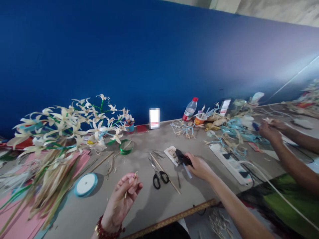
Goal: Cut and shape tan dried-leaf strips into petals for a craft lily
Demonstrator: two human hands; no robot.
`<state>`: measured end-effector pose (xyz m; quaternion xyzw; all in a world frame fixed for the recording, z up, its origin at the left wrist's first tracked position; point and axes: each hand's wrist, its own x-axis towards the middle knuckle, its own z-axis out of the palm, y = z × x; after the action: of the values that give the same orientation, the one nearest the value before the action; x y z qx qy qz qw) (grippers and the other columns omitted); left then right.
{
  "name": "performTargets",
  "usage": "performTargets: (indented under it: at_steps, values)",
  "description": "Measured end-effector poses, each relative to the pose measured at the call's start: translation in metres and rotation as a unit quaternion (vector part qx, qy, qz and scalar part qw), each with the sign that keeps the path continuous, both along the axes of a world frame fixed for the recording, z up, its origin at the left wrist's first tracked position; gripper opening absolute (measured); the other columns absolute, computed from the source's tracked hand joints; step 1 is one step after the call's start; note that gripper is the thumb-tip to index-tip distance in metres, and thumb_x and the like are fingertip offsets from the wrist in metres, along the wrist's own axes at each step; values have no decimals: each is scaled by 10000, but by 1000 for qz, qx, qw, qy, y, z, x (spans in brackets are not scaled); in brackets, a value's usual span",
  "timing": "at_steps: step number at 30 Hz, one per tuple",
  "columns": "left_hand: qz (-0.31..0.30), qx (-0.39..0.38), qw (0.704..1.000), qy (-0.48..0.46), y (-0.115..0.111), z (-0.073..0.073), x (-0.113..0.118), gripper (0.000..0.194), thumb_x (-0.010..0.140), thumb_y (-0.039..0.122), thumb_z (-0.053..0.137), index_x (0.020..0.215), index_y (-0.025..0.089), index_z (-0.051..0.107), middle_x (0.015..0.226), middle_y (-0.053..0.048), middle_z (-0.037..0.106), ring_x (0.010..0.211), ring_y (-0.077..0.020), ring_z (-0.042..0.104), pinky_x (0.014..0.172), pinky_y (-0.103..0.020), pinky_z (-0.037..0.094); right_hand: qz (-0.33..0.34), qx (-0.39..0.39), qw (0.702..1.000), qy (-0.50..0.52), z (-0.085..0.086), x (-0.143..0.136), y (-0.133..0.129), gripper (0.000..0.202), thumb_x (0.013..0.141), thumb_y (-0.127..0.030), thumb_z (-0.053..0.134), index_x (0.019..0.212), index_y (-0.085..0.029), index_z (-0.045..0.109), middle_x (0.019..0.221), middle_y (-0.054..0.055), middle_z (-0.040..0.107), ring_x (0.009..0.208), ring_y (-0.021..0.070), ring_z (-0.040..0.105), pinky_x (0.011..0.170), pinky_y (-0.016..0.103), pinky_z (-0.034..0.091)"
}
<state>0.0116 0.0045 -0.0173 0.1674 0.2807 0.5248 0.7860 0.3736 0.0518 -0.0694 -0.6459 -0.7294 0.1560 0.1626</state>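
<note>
Pinching, left hand: the left hand [127, 187] stands above the near part of the desk [147, 141], its thumb and fingers drawn together on a thin pale stem [136, 174]; a red beaded bracelet [107, 229] circles the wrist
Gripping, right hand: the right hand [199, 166] is wrapped around a black glue gun [183, 158], with a translucent stick [188, 172] beside its handle
Glue gun: its nose points away from the hand, over a small patterned card [170, 153]
Between the hands: scissors [156, 170] with black handles, blades toward the far edge, and a slim wooden stick [171, 181] slanting just beside them
Left side of the desk: white flowers [62, 124] on green stems toward the far left corner; dry husks [53, 181] over pink paper [15, 215] toward the near left corner
Rolls: a blue-rimmed ribbon roll [86, 184] left of the left hand, a green ribbon ring [126, 152] farther back
Far edge: a red-capped bottle [191, 109] and, just right of it, a cup [199, 120] holding sticks
Right side: a white power strip [230, 163] with plugs in it; beyond it, another person's hands [271, 131] close together
Near edge: a patterned golden trim [171, 217]
</note>
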Motion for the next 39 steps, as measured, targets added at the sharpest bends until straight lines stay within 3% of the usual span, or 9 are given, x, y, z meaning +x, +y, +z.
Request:
performTargets:
  at_steps: [6, 10, 14, 16, 19, 22, 27, 39]
  values:
    - [1, -4, 1000, 4, -2, 1, 0, 167, 727, 231, 814, 815, 141, 703, 540, 74, 447, 553, -52, 460, 780, -258, 527, -47, 34, 995, 80, 2, 5, 4, 301, 887, -413, 466, 1044, -201, 611, 683, 24, 707, 626, 217, 685, 626, 303, 526]
    - [0, 1, 1000, -9, -1, 4, 1, 160, 735, 236, 811, 800, 139, 701, 542, 74, 436, 554, -48, 436, 786, -261, 504, -95, 99, 975, 174, 25, -17, -12, 351, 915, -501, 456, 915, -194, 625, 588, 15, 625, 534, 204, 619, 533, 308, 518]
    - [-8, 13, 1000, -16, 2, 8, 5, 184, 722, 257, 821, 783, 141, 692, 519, 88, 380, 530, -48, 379, 766, -260, 481, 11, 54, 939, 339, 63, -64, -40, 262, 945, -403, 509, 902, -181, 640, 657, 35, 634, 559, 174, 599, 536, 281, 514]
    - [-10, 14, 1000, -20, 3, 10, 7, 185, 724, 263, 820, 782, 143, 691, 519, 89, 371, 529, -50, 366, 760, -260, 474, 55, 11, 922, 384, 75, -90, -52, 192, 936, -361, 534, 956, -191, 621, 806, 67, 696, 555, 160, 604, 532, 273, 521]
    - [-6, 10, 1000, -22, 1, 11, 8, 177, 730, 259, 814, 799, 146, 697, 525, 88, 382, 529, -49, 361, 775, -267, 473, 94, -22, 928, 360, 81, -121, -60, 122, 885, -318, 587, 955, -221, 617, 794, 44, 711, 565, 165, 620, 542, 264, 528]
    - [-1, 11, 1000, -17, 0, 12, 6, 179, 728, 263, 817, 800, 149, 699, 518, 88, 391, 525, -50, 362, 783, -274, 475, 119, 2, 946, 300, 80, -138, -60, 68, 820, -274, 624, 880, -244, 632, 736, 15, 697, 625, 183, 643, 578, 256, 525]
    - [9, 31, 999, -9, 0, 12, 3, 161, 746, 254, 803, 817, 147, 705, 506, 84, 409, 528, -54, 371, 790, -282, 474, 145, 31, 954, 260, 83, -144, -56, 69, 831, -266, 595, 890, -250, 626, 734, 15, 686, 662, 188, 637, 583, 251, 508]
    - [5, 26, 999, -19, 0, 12, 2, 143, 753, 223, 792, 820, 132, 706, 516, 83, 431, 516, -46, 372, 786, -286, 478, 172, 20, 961, 216, 91, -149, -54, 55, 885, -276, 524, 902, -229, 546, 715, -13, 614, 630, 153, 578, 589, 240, 451]
